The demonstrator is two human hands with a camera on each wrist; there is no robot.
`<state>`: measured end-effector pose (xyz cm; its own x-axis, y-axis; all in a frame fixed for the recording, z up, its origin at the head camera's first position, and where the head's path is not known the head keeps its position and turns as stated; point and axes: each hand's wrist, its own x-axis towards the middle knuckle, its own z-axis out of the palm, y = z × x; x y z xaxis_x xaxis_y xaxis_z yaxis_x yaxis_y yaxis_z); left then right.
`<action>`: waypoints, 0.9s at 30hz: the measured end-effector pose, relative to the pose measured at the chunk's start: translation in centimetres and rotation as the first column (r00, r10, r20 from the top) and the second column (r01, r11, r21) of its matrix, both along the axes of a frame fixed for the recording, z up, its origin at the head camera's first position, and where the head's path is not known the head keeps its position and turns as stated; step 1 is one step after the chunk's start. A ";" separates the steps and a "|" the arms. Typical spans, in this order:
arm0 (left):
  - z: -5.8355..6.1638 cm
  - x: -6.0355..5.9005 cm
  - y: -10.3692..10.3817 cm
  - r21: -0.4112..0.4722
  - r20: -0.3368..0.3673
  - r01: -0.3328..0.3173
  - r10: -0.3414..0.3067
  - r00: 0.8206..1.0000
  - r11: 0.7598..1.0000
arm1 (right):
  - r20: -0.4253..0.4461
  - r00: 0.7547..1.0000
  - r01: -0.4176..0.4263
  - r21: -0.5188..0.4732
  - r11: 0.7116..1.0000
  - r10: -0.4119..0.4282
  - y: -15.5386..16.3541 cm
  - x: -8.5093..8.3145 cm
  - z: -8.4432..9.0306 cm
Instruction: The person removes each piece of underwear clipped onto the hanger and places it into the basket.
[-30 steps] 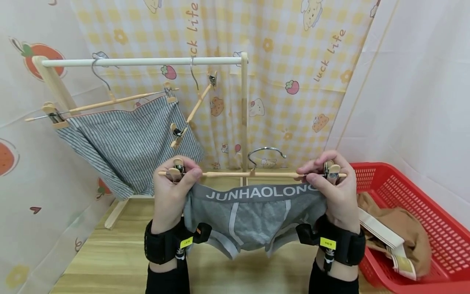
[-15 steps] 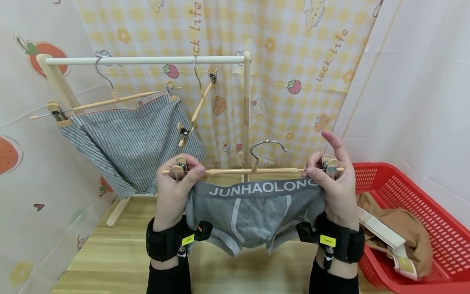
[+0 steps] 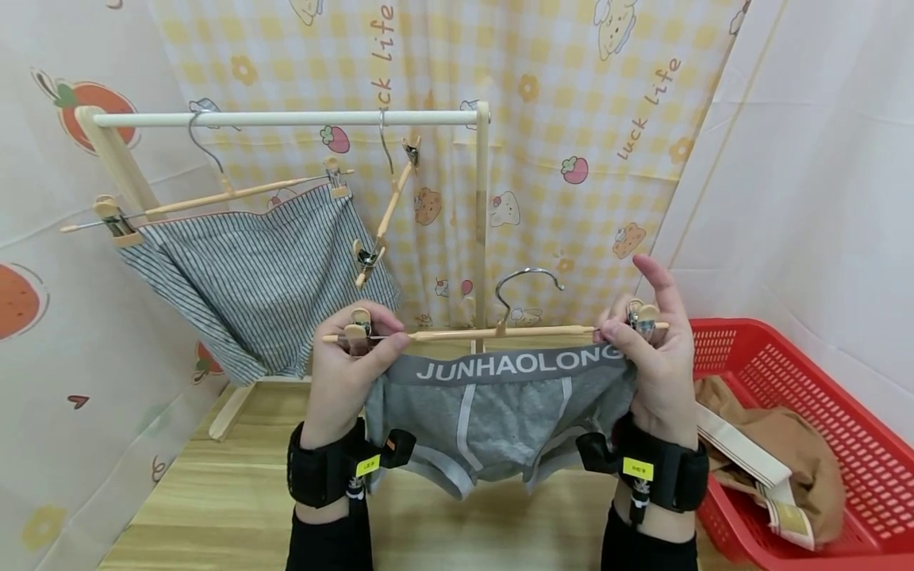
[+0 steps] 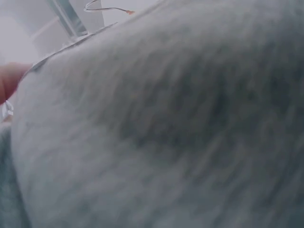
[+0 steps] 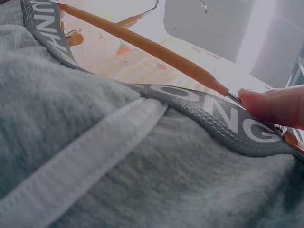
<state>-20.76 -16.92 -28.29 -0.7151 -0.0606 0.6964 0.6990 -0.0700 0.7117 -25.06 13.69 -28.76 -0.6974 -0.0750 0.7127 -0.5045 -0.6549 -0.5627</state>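
Note:
Both hands hold up a wooden clip hanger [image 3: 457, 335] with a metal hook, one hand at each end. My left hand [image 3: 343, 377] pinches the bar beside the left clip [image 3: 357, 331]. At the other end my right hand [image 3: 660, 369] pinches it next to the right clip [image 3: 641, 317], index finger raised. Grey boxer briefs [image 3: 510, 420] with a lettered waistband hang just below the bar, their upper corners at the hands. Their cloth [image 4: 156, 123] fills most of the left wrist view. The right wrist view shows the thumb [image 5: 273, 105] against the bar's metal end.
Behind, a rack [image 3: 286, 119] carries striped shorts [image 3: 264, 277] on one clip hanger [image 3: 207, 200] and a bare clip hanger [image 3: 393, 210]. At right stands a red basket [image 3: 728, 333] with brown clothing [image 3: 807, 460] inside. A patterned curtain [image 3: 571, 95] closes the back.
My right index finger has lifted away from the clip and now points up. My left hand has come slightly closer to the right hand with the hanger and briefs.

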 end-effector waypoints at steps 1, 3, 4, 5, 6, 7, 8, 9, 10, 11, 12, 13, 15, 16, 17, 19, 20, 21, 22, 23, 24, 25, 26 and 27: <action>0.0 0.0 -0.1 -0.009 -0.008 0.013 -0.013 1.000 1.000 | 0.007 1.000 0.007 0.007 1.000 -0.007 0.0 0.0 0.0; 0.0 0.0 -0.2 -0.031 -0.030 0.032 -0.033 0.999 0.999 | 0.018 1.000 0.022 0.018 1.000 -0.022 0.0 0.0 0.1; 0.0 0.0 -0.3 -0.040 -0.043 0.048 -0.049 0.998 0.998 | 0.021 0.999 0.028 0.023 0.999 -0.028 0.0 -0.1 0.2; 0.0 -0.1 -0.3 -0.047 -0.055 0.064 -0.067 0.996 0.997 | 0.025 0.999 0.026 0.025 0.999 -0.026 0.0 -0.1 0.2; 0.1 -0.1 -0.4 -0.054 -0.062 0.079 -0.082 0.995 0.995 | 0.028 0.999 0.024 0.025 0.999 -0.025 0.0 -0.1 0.2; 0.1 -0.2 -0.4 -0.059 -0.067 0.090 -0.094 0.993 0.994 | 0.031 0.999 0.024 0.027 0.999 -0.024 0.0 -0.1 0.2; 0.2 -0.2 -0.4 -0.063 -0.070 0.099 -0.104 0.992 0.993 | 0.036 0.999 0.029 0.032 0.999 -0.030 0.0 -0.1 0.2; 0.2 -0.2 -0.4 -0.063 -0.069 0.115 -0.120 0.990 0.991 | 0.042 0.999 0.032 0.038 0.999 -0.034 0.0 -0.1 0.1; 0.2 -0.2 -0.4 -0.065 -0.068 0.128 -0.132 0.989 0.990 | 0.050 0.998 0.035 0.045 0.998 -0.037 0.0 0.0 0.1; 0.1 -0.2 -0.4 -0.069 -0.065 0.133 -0.138 0.988 0.989 | 0.060 0.997 0.038 0.050 0.998 -0.041 0.0 0.0 0.0; 0.1 -0.1 -0.4 -0.070 -0.061 0.141 -0.146 0.987 0.987 | 0.070 0.996 0.047 0.057 0.997 -0.051 0.0 0.0 0.0; 0.0 -0.1 -0.4 -0.069 -0.058 0.151 -0.155 0.986 0.986 | 0.081 0.995 0.053 0.063 0.997 -0.058 0.0 0.1 -0.1; -0.1 -0.1 -0.4 -0.064 -0.050 0.166 -0.169 0.984 0.984 | 0.105 0.990 0.083 0.092 0.992 -0.093 0.0 0.1 -0.1; -0.1 -0.1 -0.4 -0.064 -0.048 0.164 -0.167 0.985 0.984 | 0.116 0.987 0.096 0.107 0.990 -0.108 0.0 0.1 -0.1; -0.1 -0.1 -0.4 -0.060 -0.046 0.164 -0.167 0.985 0.985 | 0.126 0.984 0.110 0.122 0.986 -0.125 0.0 0.1 -0.1; -0.1 -0.1 -0.4 -0.052 -0.047 0.162 -0.164 0.985 0.985 | 0.143 0.980 0.116 0.139 0.983 -0.136 0.0 0.1 -0.1; -0.1 -0.1 -0.4 -0.050 -0.050 0.157 -0.159 0.986 0.986 | 0.149 0.978 0.121 0.149 0.981 -0.143 0.0 0.1 -0.1; -0.1 -0.1 -0.4 -0.048 -0.056 0.154 -0.157 0.986 0.987 | 0.153 0.978 0.118 0.152 0.981 -0.141 0.0 0.0 -0.2; -0.1 -0.2 -0.4 -0.046 -0.059 0.153 -0.156 0.986 0.987 | 0.156 0.978 0.112 0.152 0.982 -0.136 0.0 0.0 -0.2; 0.0 -0.2 -0.4 -0.045 -0.062 0.154 -0.156 0.986 0.987 | 0.158 0.978 0.111 0.155 0.982 -0.136 0.0 0.0 -0.2; 0.0 -0.2 -0.4 -0.044 -0.067 0.153 -0.156 0.986 0.987 | 0.158 0.979 0.107 0.153 0.982 -0.132 0.0 0.0 -0.2; 0.0 -0.2 -0.3 -0.044 -0.069 0.152 -0.155 0.986 0.987 | 0.160 0.977 0.114 0.161 0.980 -0.140 0.0 -0.1 -0.3; 0.0 -0.2 -0.3 -0.044 -0.071 0.153 -0.155 0.985 0.987 | 0.158 0.977 0.117 0.166 0.979 -0.144 0.0 -0.1 -0.3; 0.1 -0.3 -0.3 -0.043 -0.070 0.152 -0.155 0.985 0.987 | 0.155 0.977 0.120 0.171 0.978 -0.147 0.1 -0.2 -0.3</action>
<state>-21.02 -17.26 -28.24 -0.6608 0.0733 0.7469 0.7323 -0.1550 0.6631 -25.23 13.75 -29.07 -0.8163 -0.0767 0.5725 -0.4721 -0.4826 -0.7377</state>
